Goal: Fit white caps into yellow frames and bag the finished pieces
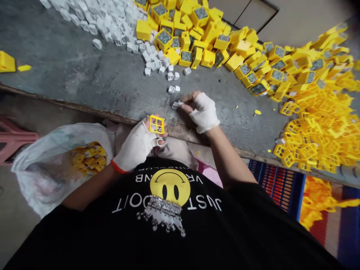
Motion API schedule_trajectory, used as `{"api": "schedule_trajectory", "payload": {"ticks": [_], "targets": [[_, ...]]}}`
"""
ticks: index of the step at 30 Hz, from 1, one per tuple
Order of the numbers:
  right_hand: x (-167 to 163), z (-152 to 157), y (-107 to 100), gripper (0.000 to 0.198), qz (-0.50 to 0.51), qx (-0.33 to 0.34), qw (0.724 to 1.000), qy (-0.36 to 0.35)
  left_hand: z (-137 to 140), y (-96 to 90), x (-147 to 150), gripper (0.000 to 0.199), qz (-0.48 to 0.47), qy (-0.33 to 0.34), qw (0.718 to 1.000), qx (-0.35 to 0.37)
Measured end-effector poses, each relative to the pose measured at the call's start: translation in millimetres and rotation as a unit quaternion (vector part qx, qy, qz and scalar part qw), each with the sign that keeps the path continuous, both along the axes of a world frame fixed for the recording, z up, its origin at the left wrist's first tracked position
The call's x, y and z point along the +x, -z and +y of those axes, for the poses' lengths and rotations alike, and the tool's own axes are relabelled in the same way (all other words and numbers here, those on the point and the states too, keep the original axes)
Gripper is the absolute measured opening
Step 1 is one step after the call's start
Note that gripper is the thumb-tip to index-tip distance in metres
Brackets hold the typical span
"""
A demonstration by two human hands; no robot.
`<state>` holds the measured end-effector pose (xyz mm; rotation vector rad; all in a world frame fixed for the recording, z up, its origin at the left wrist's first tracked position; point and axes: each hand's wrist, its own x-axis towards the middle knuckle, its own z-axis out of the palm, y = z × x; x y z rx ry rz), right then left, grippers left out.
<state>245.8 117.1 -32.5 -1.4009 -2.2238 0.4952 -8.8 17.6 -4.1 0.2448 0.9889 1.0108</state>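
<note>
My left hand (137,142), in a white fingerless glove with an orange cuff, holds a yellow four-pane frame (156,124) just off the table's front edge. White bits show through its openings; I cannot tell whether they sit in it. My right hand (204,110), gloved the same way, pinches a small white cube-shaped piece (176,105) at the table surface with thumb and forefinger. Two more white cubes (174,89) lie just beyond those fingertips, and others trail back toward a large heap of white pieces (104,18).
Yellow boxes with grey-looking contents (208,56) are heaped along the back of the grey table (84,78). Yellow window frames (306,146) pile up at the right. Below the edge stand a white sack (30,180) holding yellow pieces, a pink stool (17,138) and a blue crate (292,198).
</note>
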Motion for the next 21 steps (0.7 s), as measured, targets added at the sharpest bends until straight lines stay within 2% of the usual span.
{"api": "schedule_trajectory", "payload": {"ticks": [2,5,7,11,14,17,21], "targets": [[-6.3,-25.6,-19.5,0.027,0.025,-0.006,0.999,-0.030,0.7,-1.5,3.5,0.030,-0.007,0.012,1.000,0.009],[-17.3,-54.3,-37.4,0.030,-0.007,0.002,0.997,-0.076,-0.8,-2.0,7.5,0.029,-0.025,0.042,0.998,0.034],[-21.5,-63.4,-37.1,0.030,-0.038,0.023,0.995,-0.087,-3.3,0.7,8.1,0.032,-0.035,0.053,0.997,0.043],[-22.8,-67.2,-23.7,0.029,-0.091,0.079,0.988,-0.101,-8.8,12.7,5.5,0.036,-0.046,0.064,0.996,0.034],[-23.5,-67.0,-19.9,0.030,-0.101,0.177,0.972,-0.121,-10.7,18.6,4.0,0.039,-0.067,0.058,0.996,0.033],[-26.3,-67.2,-24.1,0.031,-0.085,0.264,0.952,-0.132,-11.9,16.7,4.9,0.047,-0.069,0.029,0.995,0.067],[-32.4,-65.7,-28.7,0.034,-0.085,0.262,0.952,-0.136,-15.2,12.5,6.2,0.056,-0.027,-0.018,0.994,0.107]]}}
